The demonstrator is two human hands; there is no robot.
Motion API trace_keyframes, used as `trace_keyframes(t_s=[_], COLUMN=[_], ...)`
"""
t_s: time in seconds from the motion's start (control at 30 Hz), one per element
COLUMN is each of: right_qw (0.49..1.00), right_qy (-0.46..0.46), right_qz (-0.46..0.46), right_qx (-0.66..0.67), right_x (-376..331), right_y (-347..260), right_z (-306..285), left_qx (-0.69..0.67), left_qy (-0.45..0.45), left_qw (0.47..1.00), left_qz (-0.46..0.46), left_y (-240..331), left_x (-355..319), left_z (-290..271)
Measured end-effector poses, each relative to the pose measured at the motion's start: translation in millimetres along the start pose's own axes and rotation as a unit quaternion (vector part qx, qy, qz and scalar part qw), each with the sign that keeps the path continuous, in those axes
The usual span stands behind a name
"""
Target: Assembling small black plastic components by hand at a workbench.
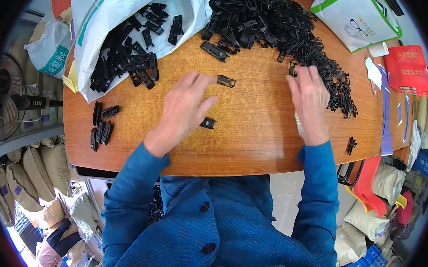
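Two bare hands: the right hand (311,101) pinches a small black part (293,67) at its eleven o'clock; the left hand (184,102) is loosely open, a black clip (227,81) beside its fingertips at two o'clock. Farther out, a black heap (273,23) lies at one o'clock.

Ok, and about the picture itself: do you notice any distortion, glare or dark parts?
In the head view, the table has a curving near edge, the picture's corners are black, pale glare lies below and left of the right hand, and the pile is too dark to separate cleanly.
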State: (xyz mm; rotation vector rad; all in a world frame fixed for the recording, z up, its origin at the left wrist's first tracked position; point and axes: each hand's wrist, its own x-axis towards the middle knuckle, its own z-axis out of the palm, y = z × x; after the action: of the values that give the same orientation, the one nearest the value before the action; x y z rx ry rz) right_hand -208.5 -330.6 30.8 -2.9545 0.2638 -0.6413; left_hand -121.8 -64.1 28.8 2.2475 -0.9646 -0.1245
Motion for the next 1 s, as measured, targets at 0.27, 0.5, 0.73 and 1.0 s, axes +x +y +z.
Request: trace_keyframes(t_s=[0.27, 0.5, 0.73, 1.0], right_qw=[0.993, 0.986, 0.972, 0.974], right_qy=[-0.032, -0.134, -0.158, -0.124], right_qz=[-0.045, -0.075, -0.143, -0.171], right_qx=[-0.101, 0.071, 0.103, 0.081], right_x=[7.4, -25.5, -22.1, -20.3], right_y=[13.4, -23.5, -23.8, -17.0], right_z=[28.5, 2.0, -10.1, -3.2], left_qx=[0.095, 0.036, 0.198, 0.257], left_qy=[-0.069, -0.070, 0.034, 0.078], left_qw=[0.993, 0.988, 0.975, 0.941], left_qz=[0.005, 0.134, 0.090, 0.205], left_y=[4.8, 16.2, -7.0, -15.9], left_x=[27.0, 0.9, 90.7, 99.0], left_z=[26.0, 38.3, 18.1, 16.0])
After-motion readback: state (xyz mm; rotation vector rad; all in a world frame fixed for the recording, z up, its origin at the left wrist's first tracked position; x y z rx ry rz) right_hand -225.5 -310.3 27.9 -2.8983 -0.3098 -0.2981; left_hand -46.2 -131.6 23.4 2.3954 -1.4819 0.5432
